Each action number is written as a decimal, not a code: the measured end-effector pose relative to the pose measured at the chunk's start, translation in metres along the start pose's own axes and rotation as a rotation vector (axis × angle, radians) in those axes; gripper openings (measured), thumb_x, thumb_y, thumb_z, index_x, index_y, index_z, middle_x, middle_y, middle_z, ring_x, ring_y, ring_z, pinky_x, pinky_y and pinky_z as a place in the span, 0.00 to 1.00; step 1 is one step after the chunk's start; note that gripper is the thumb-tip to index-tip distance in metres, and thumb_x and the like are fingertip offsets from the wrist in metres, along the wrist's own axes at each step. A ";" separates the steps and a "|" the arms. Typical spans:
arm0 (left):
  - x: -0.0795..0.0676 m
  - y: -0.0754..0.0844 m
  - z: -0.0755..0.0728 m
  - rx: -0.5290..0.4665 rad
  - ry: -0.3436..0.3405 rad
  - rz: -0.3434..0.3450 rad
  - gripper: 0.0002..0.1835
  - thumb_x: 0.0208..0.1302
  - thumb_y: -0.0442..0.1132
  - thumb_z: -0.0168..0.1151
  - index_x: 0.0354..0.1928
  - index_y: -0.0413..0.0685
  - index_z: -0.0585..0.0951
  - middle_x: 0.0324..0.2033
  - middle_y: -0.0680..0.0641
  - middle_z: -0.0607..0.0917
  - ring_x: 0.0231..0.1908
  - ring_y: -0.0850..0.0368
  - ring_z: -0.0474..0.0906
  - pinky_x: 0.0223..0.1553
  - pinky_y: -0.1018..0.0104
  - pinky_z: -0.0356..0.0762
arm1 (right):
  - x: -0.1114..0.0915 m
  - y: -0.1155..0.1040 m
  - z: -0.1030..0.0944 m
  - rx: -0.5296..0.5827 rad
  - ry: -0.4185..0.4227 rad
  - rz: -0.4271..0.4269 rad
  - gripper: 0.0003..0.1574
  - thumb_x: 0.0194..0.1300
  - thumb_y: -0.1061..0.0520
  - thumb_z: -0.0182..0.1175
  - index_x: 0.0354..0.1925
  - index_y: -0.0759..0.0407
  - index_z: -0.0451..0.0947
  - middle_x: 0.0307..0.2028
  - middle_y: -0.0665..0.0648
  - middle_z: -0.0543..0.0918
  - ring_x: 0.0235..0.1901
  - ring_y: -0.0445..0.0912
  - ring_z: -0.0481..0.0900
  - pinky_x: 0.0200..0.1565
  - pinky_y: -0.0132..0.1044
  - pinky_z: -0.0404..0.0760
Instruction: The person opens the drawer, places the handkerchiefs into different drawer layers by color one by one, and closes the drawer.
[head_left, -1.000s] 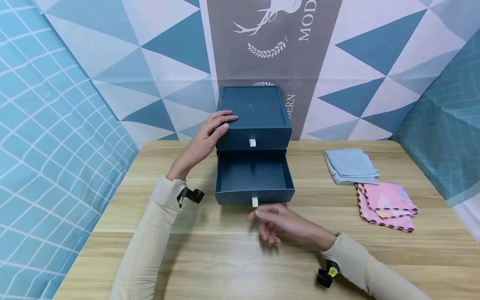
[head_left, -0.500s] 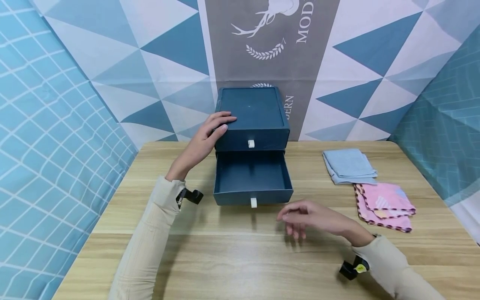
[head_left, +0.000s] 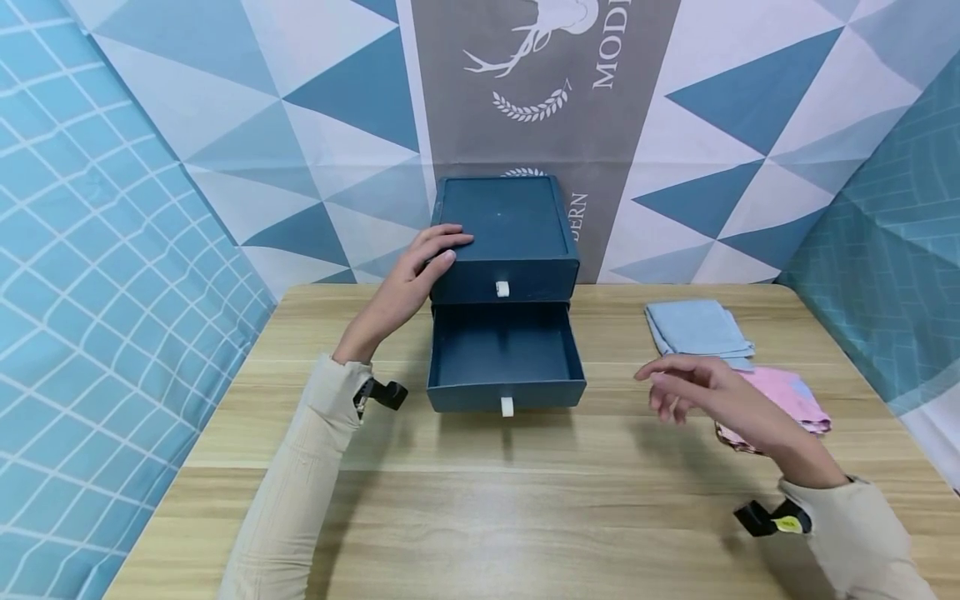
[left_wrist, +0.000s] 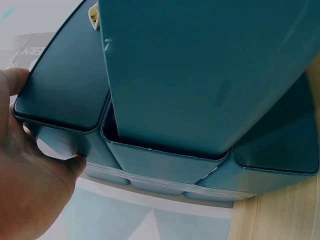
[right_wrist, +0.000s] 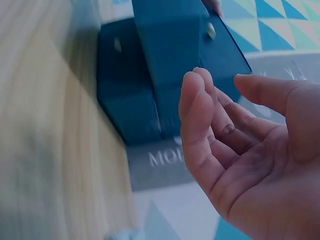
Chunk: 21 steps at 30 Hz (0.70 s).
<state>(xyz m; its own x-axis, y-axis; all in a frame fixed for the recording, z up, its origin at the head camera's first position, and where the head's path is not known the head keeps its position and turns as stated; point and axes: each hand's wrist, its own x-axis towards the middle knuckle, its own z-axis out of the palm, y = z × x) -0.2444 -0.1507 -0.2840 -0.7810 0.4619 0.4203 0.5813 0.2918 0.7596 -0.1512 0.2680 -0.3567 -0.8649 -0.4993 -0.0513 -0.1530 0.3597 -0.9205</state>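
My left hand (head_left: 420, 267) rests over the upper left edge of a dark blue drawer cabinet (head_left: 510, 218), its fingers lying on the top. A middle drawer (head_left: 504, 350) is pulled out, bare inside, with a white pull tab (head_left: 507, 407) on its front. In the left wrist view, the lower drawer (left_wrist: 285, 135) stays flush beneath it. My right hand (head_left: 712, 400) hovers above the table with relaxed, slightly bent fingers and holds nothing. It partly covers a folded pink cloth (head_left: 787, 396) and is close to a folded light blue cloth (head_left: 697, 327).
The wooden table (head_left: 480, 517) meets a patterned backdrop (head_left: 300, 100) right behind the cabinet. Blue gridded fabric (head_left: 112, 292) hangs along the left side and teal fabric (head_left: 892, 225) along the right. The opened drawer juts out over the tabletop.
My right hand has moved from beside the drawer's pull tab rightward to near the cloths. My left hand has kept its place on the cabinet, and the drawer stays pulled out.
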 end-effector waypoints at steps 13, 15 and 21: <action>0.000 0.001 0.003 -0.006 0.014 -0.001 0.21 0.80 0.37 0.43 0.68 0.39 0.72 0.73 0.40 0.61 0.73 0.48 0.53 0.70 0.47 0.55 | -0.025 0.034 -0.061 -0.649 0.488 0.012 0.18 0.76 0.54 0.54 0.54 0.64 0.79 0.34 0.63 0.85 0.30 0.49 0.82 0.25 0.35 0.75; 0.000 0.001 0.004 -0.008 0.018 0.001 0.21 0.80 0.38 0.43 0.68 0.39 0.72 0.72 0.40 0.61 0.73 0.49 0.53 0.71 0.48 0.55 | -0.026 0.042 -0.069 -0.712 0.520 0.045 0.19 0.76 0.54 0.54 0.54 0.67 0.78 0.37 0.66 0.85 0.34 0.55 0.82 0.27 0.38 0.74; -0.001 -0.001 0.006 -0.015 0.036 0.002 0.21 0.80 0.38 0.43 0.68 0.39 0.72 0.72 0.40 0.61 0.73 0.50 0.53 0.71 0.47 0.53 | -0.028 0.065 -0.085 -0.749 0.513 0.096 0.22 0.75 0.56 0.53 0.56 0.74 0.73 0.44 0.77 0.81 0.41 0.69 0.79 0.37 0.61 0.77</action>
<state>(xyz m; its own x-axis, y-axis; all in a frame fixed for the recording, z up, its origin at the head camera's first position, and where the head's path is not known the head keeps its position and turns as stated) -0.2423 -0.1467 -0.2879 -0.7879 0.4317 0.4391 0.5794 0.2782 0.7661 -0.1777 0.3726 -0.3817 -0.9690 -0.0935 0.2285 -0.1846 0.8889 -0.4192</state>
